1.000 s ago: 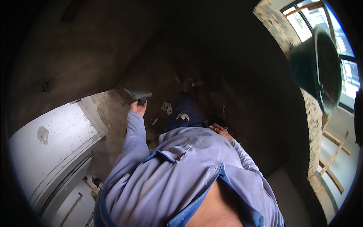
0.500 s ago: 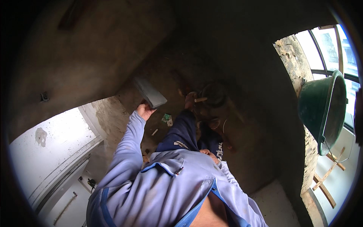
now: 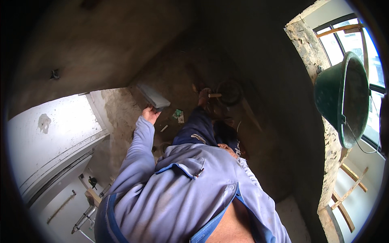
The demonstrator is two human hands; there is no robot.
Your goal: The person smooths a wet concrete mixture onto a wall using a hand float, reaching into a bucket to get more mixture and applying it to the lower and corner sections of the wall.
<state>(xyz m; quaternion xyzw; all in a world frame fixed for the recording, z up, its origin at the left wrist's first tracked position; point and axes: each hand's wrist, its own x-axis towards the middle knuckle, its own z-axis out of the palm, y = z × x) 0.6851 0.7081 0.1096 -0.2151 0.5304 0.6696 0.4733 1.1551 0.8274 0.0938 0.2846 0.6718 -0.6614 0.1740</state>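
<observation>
My left hand (image 3: 150,115) reaches forward and grips the near end of a flat grey board (image 3: 153,96), which looks like a plasterer's float. Its fingers are wrapped at the board's edge, and the underside is hidden. Low in front of my body, my right hand (image 3: 227,150) is near my dark trousers, half covered by my shirt. Its fingers are too hidden to read. On the dim floor beyond my foot stands a dark round bucket (image 3: 229,93), with a light wooden handle (image 3: 215,95) at its left side.
A green bucket (image 3: 336,95) with a wire handle is beside the rough-edged wall opening (image 3: 302,44) at the right. Green and white scraps (image 3: 178,115) lie on the floor. A white ledge (image 3: 56,121) is at the left. Dark plastered walls meet ahead.
My view has tilted and shifted slightly. The left hand with the board appears a little further up and left. The right hand stays low by my trousers, now more covered by the shirt.
</observation>
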